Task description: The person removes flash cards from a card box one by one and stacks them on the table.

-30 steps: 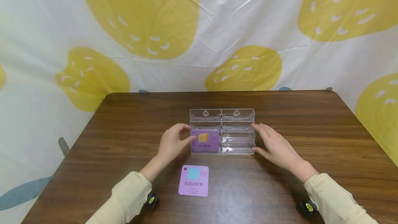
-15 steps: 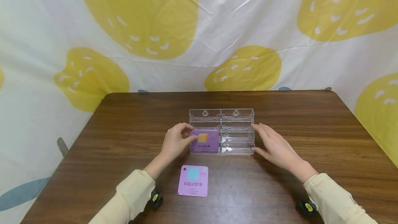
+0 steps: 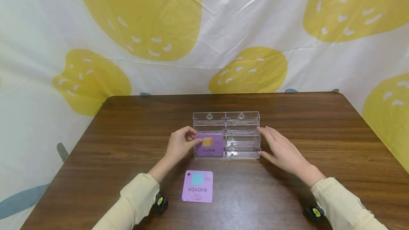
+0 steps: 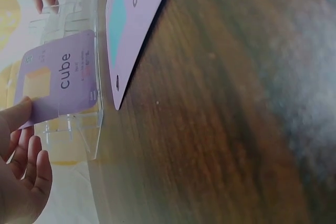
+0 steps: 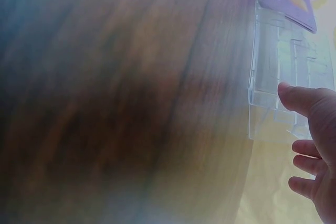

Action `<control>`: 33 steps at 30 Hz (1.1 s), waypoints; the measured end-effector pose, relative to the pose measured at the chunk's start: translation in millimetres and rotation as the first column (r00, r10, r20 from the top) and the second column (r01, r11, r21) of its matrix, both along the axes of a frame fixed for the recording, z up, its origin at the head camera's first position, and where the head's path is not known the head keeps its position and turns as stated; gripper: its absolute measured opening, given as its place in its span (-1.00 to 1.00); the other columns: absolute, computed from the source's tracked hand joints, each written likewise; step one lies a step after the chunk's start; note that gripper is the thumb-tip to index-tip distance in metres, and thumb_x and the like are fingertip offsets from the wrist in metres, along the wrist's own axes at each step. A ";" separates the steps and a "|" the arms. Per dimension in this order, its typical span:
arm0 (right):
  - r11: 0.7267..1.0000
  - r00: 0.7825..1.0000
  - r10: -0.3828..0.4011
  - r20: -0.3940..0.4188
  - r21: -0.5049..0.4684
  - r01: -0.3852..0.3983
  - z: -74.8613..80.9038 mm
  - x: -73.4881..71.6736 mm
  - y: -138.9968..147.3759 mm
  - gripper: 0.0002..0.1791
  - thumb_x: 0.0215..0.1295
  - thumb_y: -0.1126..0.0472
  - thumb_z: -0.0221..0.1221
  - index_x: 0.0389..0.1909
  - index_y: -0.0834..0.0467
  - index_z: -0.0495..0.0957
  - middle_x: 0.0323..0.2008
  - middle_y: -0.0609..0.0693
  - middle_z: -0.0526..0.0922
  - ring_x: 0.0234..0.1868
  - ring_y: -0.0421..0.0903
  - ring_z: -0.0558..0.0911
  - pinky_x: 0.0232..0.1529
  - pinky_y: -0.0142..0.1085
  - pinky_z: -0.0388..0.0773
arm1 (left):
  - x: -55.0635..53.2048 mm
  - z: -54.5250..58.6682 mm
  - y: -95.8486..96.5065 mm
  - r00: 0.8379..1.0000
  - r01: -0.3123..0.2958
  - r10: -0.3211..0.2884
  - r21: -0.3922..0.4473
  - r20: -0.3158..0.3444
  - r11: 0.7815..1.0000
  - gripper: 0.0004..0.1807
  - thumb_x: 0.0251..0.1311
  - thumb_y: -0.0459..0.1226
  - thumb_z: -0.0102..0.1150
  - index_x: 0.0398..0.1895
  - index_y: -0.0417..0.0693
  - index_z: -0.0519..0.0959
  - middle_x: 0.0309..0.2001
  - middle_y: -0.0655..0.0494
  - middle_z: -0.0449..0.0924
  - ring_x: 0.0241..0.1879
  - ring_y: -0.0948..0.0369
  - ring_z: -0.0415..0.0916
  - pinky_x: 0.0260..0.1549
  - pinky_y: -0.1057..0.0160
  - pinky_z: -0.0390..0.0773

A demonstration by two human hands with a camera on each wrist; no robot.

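In the head view, a clear acrylic rack (image 3: pixel 243 144) with two columns of stepped pockets stands on the table. A purple flashcard reading "cube" (image 3: pixel 209 151) sits in the lower left pocket, in front of the rack's left column. My left hand (image 3: pixel 181 144) pinches this card at its left edge, the thumb on its front and the fingers behind, as the left wrist view shows. At the rack's right side, my right hand (image 3: pixel 282 149) rests its fingertips and thumb against the edge, fingers fairly straight. In the right wrist view its thumb (image 5: pixel 304 99) overlaps the rack's end.
A second purple card reading "square" (image 3: pixel 197 186) lies flat on the brown wooden table (image 3: pixel 255 198), nearer to me than the rack. Behind the table hangs a white curtain (image 3: pixel 179 77) with yellow fruit prints.
My left hand has shifted slightly right, its thumb now reaching farther over the cube card. The right hand stays at the rack's side, and the head view has turned very slightly.
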State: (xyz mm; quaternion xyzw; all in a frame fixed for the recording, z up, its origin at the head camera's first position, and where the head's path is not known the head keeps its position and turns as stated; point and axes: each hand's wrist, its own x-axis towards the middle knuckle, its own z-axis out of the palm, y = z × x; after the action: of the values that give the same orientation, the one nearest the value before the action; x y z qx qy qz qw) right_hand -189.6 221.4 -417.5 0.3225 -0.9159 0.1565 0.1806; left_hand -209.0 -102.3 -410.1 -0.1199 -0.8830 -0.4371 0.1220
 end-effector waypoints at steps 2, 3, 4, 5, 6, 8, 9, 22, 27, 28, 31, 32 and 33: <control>1.000 1.000 -0.001 0.002 0.000 0.001 0.2 0.2 0.1 -0.19 -0.08 0.18 0.37 0.18 0.38 0.22 0.13 0.28 0.36 0.17 0.24 0.31 0.13 0.08 0.26 | -1.0 -1.0 -0.9 1.000 0.010 -0.010 0.002 -0.002 1.000 -0.78 -0.17 -0.27 0.42 -0.49 -0.15 0.57 -0.58 0.12 0.55 -0.57 0.31 0.43 -0.55 0.41 0.46; 1.000 1.000 -0.002 0.002 0.000 0.002 0.3 0.3 0.2 -0.19 -0.08 0.18 0.37 0.18 0.38 0.22 0.13 0.29 0.36 0.17 0.24 0.31 0.13 0.08 0.26 | -1.4 -1.6 -1.4 1.000 0.016 -0.016 0.006 -0.001 1.000 -0.78 -0.17 -0.27 0.42 -0.49 -0.15 0.57 -0.59 0.12 0.54 -0.58 0.31 0.42 -0.57 0.42 0.46; 1.000 1.000 -0.002 0.000 0.000 0.002 0.3 0.4 0.1 -0.19 -0.08 0.18 0.37 0.18 0.38 0.22 0.13 0.29 0.36 0.16 0.24 0.31 0.13 0.08 0.26 | -1.8 -1.9 -2.0 1.000 0.023 -0.023 0.010 0.000 1.000 -0.79 -0.17 -0.28 0.42 -0.50 -0.16 0.57 -0.59 0.12 0.54 -0.58 0.31 0.41 -0.58 0.42 0.45; 1.000 1.000 -0.002 0.000 0.000 0.002 0.4 0.5 0.1 -0.19 -0.08 0.18 0.37 0.18 0.38 0.22 0.13 0.28 0.36 0.17 0.24 0.31 0.13 0.08 0.26 | -2.4 -2.5 -2.5 1.000 0.030 -0.030 0.015 0.001 0.999 -0.79 -0.17 -0.28 0.41 -0.50 -0.16 0.57 -0.59 0.12 0.53 -0.59 0.31 0.41 -0.59 0.42 0.44; 1.000 1.000 -0.002 0.000 0.001 0.002 0.5 0.5 0.1 -0.19 -0.08 0.18 0.37 0.18 0.38 0.22 0.13 0.28 0.36 0.17 0.24 0.31 0.13 0.08 0.26 | -2.9 -3.1 -3.1 0.999 0.037 -0.037 0.020 0.002 0.999 -0.80 -0.17 -0.29 0.41 -0.51 -0.17 0.56 -0.60 0.11 0.53 -0.59 0.31 0.41 -0.60 0.43 0.44; 1.000 1.000 -0.003 -0.002 0.003 0.003 0.6 0.6 0.2 -0.19 -0.08 0.18 0.36 0.18 0.38 0.22 0.13 0.28 0.36 0.17 0.24 0.31 0.13 0.07 0.26 | -4.4 -4.3 -4.2 0.999 0.049 -0.049 0.038 0.003 0.998 -0.81 -0.17 -0.31 0.41 -0.52 -0.18 0.56 -0.60 0.10 0.54 -0.60 0.30 0.41 -0.60 0.43 0.44; 1.000 1.000 -0.003 -0.002 0.003 0.003 0.6 0.5 0.2 -0.19 -0.08 0.18 0.36 0.18 0.38 0.22 0.13 0.28 0.36 0.16 0.24 0.31 0.13 0.07 0.26 | -5.2 -4.8 -4.8 0.998 0.055 -0.056 0.049 0.007 0.997 -0.81 -0.16 -0.31 0.40 -0.52 -0.18 0.57 -0.59 0.09 0.55 -0.60 0.30 0.42 -0.60 0.43 0.45; 1.000 1.000 0.000 -0.005 0.008 0.000 -0.3 0.3 0.1 -0.20 -0.08 0.18 0.36 0.18 0.38 0.22 0.13 0.28 0.36 0.16 0.24 0.31 0.13 0.08 0.27 | -6.5 -1.7 -10.8 0.997 0.063 -0.065 0.070 0.034 0.996 -0.87 -0.07 -0.32 0.34 -0.54 -0.18 0.57 -0.54 0.05 0.62 -0.57 0.30 0.47 -0.56 0.41 0.49; 1.000 1.000 0.005 -0.012 0.005 -0.005 -0.5 0.2 0.1 -0.19 -0.09 0.19 0.37 0.18 0.37 0.22 0.12 0.29 0.36 0.15 0.24 0.32 0.12 0.08 0.27 | -6.3 -0.6 -12.4 0.997 0.071 -0.072 0.079 0.014 0.994 -0.89 -0.05 -0.34 0.32 -0.53 -0.18 0.57 -0.54 0.04 0.62 -0.56 0.29 0.46 -0.55 0.42 0.48; 1.000 1.000 0.006 -0.012 0.004 -0.006 -0.5 0.2 0.1 -0.19 -0.09 0.19 0.37 0.18 0.37 0.22 0.12 0.29 0.36 0.15 0.25 0.32 0.12 0.08 0.27 | -5.9 -0.1 -12.5 0.997 0.072 -0.073 0.081 0.012 0.994 -0.90 -0.04 -0.35 0.32 -0.53 -0.19 0.58 -0.54 0.04 0.61 -0.56 0.28 0.46 -0.54 0.42 0.47; 1.000 1.000 0.007 -0.012 0.001 -0.007 -0.5 0.2 0.1 -0.19 -0.09 0.19 0.37 0.18 0.37 0.22 0.11 0.29 0.37 0.14 0.25 0.33 0.12 0.08 0.28 | -5.4 0.1 -13.0 0.997 0.074 -0.074 0.082 0.005 0.994 -0.91 -0.02 -0.36 0.30 -0.51 -0.19 0.58 -0.53 0.04 0.60 -0.54 0.27 0.46 -0.51 0.41 0.48; 1.000 1.000 0.006 -0.012 0.001 -0.006 -0.6 0.1 0.1 -0.19 -0.09 0.19 0.37 0.18 0.37 0.22 0.11 0.30 0.37 0.14 0.25 0.33 0.12 0.08 0.28 | -5.2 0.4 -13.0 0.997 0.075 -0.076 0.083 0.004 0.994 -0.92 -0.01 -0.36 0.29 -0.51 -0.19 0.58 -0.53 0.04 0.60 -0.53 0.26 0.47 -0.50 0.41 0.49; 1.000 1.000 0.005 -0.011 0.001 -0.005 -0.7 0.1 0.2 -0.18 -0.09 0.19 0.37 0.18 0.37 0.22 0.11 0.30 0.37 0.14 0.25 0.33 0.12 0.08 0.28 | -5.2 0.6 -13.0 0.997 0.078 -0.078 0.085 0.005 0.993 -0.92 0.00 -0.36 0.28 -0.50 -0.19 0.57 -0.52 0.04 0.60 -0.52 0.26 0.47 -0.49 0.40 0.49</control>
State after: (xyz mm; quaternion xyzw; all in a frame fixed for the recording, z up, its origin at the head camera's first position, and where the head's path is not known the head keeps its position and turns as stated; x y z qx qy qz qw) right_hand -189.5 221.6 -418.1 0.3256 -0.9142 0.1546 0.1851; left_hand -214.1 -115.4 -409.6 -0.1472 -0.8587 -0.4792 0.1062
